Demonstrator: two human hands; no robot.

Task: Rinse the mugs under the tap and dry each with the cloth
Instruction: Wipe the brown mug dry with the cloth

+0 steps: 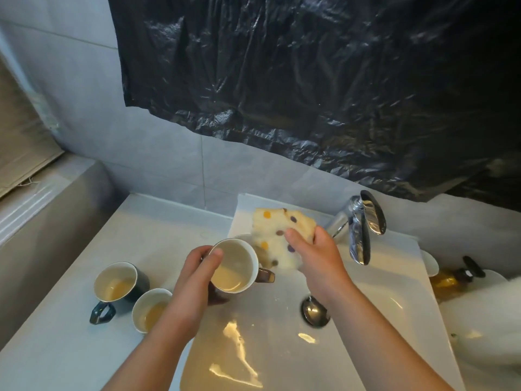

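Observation:
My left hand (194, 280) grips a brown mug (235, 268) with a cream inside, held above the left side of the sink, thumb over its rim and handle pointing right. My right hand (313, 249) holds a cream cloth with coloured dots (275, 232) just behind the mug. Two more mugs stand on the counter at the left: a dark blue one (117, 282) and a white one (150, 309), both with brownish liquid inside. The chrome tap (359, 235) stands right of the cloth; no water runs from it.
The white sink basin (380, 303) has a chrome drain plug (314, 311). A bottle of amber liquid with a dark pump (454, 277) stands at the right. Black plastic sheeting (310, 80) hangs on the tiled wall above. A white rim shows behind the held mug.

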